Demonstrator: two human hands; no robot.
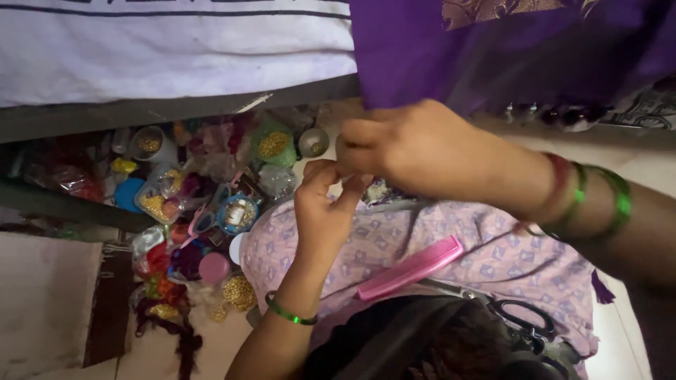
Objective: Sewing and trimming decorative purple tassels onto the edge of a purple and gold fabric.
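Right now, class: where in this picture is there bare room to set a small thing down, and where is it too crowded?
Free: the pale floor right of the scissors, and the patterned cloth between the pink comb and the right hand. Crowded: the heap of bead containers beside the left hand.

hands: 2 | pink comb: 1 | scissors: 1 | green bangles: 3
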